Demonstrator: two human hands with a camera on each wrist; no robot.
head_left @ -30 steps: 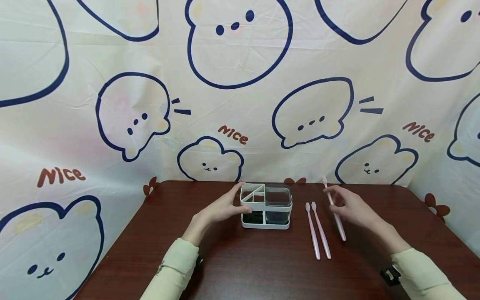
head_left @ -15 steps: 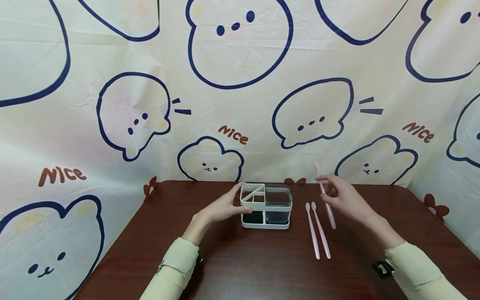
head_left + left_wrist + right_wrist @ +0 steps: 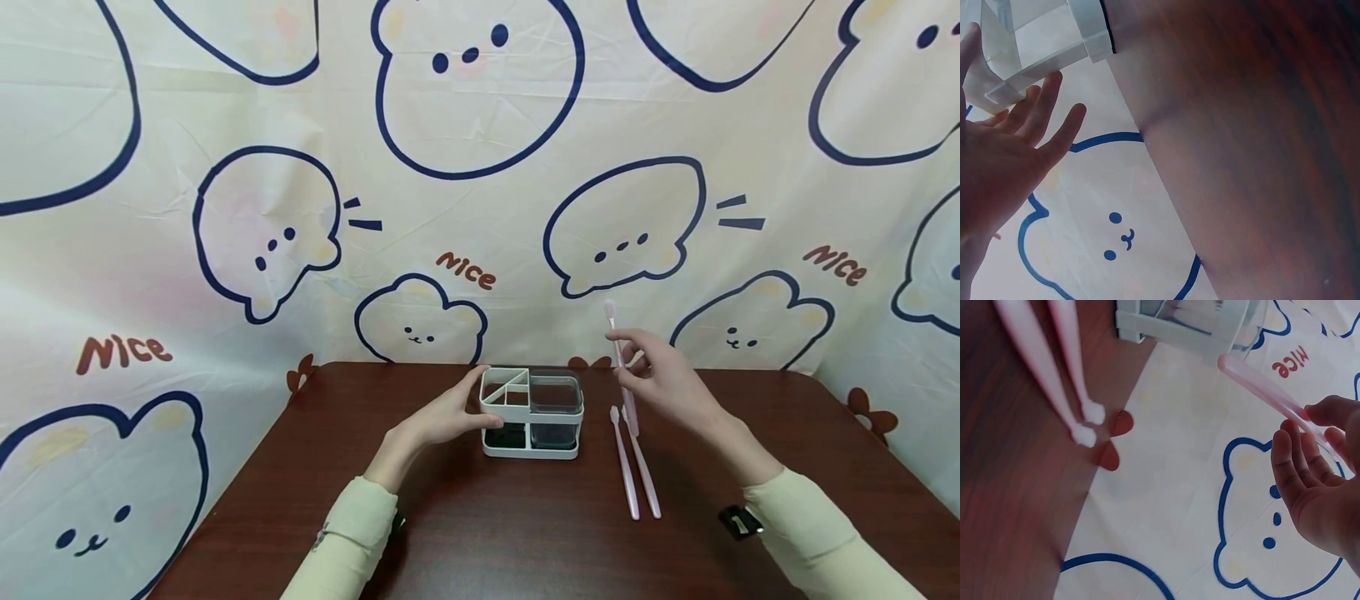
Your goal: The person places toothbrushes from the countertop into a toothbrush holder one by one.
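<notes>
My left hand [image 3: 441, 417] grips the left side of a white toothbrush holder [image 3: 531, 453], thumb across its front and fingers behind. The holder's top has triangular and square openings at left and a clear cup [image 3: 557, 395] at right. In the left wrist view, fingertips meet the holder's frame [image 3: 1054, 65]. Right of the holder, my right hand [image 3: 669, 385] pinches a pink toothbrush [image 3: 631, 410] between thumb and fingers, raised and bristle end up. Below it, a pair of pink toothbrushes lies on the table, the left toothbrush [image 3: 627, 475] close beside the right toothbrush [image 3: 647, 477].
The dark brown wooden table [image 3: 480, 533] ends at a pale cloth backdrop [image 3: 495, 217] printed with blue cartoon outlines. A black wrist strap [image 3: 740, 522] shows under the right sleeve.
My right hand has lifted the toothbrush and carried it leftward, over the heads of the lying toothbrushes. The left hand and the holder have stayed put.
</notes>
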